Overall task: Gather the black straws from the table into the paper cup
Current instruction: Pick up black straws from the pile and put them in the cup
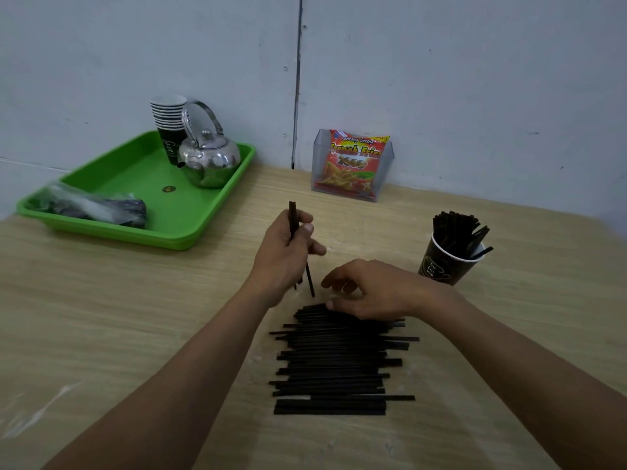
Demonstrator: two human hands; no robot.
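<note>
A pile of black straws [336, 364] lies flat on the wooden table [118, 317] in front of me. My left hand [285, 252] is shut on a small upright bundle of black straws [292, 215], just beyond the pile. My right hand [369, 290] rests palm down on the far edge of the pile, its fingers spread and touching the top straws. A dark paper cup [444, 266] stands to the right, holding several black straws [458, 228] upright.
A green tray [149, 198] at the back left carries a metal kettle [208, 157], a stack of paper cups [169, 123] and a plastic bag of straws [91, 206]. A clear holder with a French fries packet [353, 164] stands against the wall.
</note>
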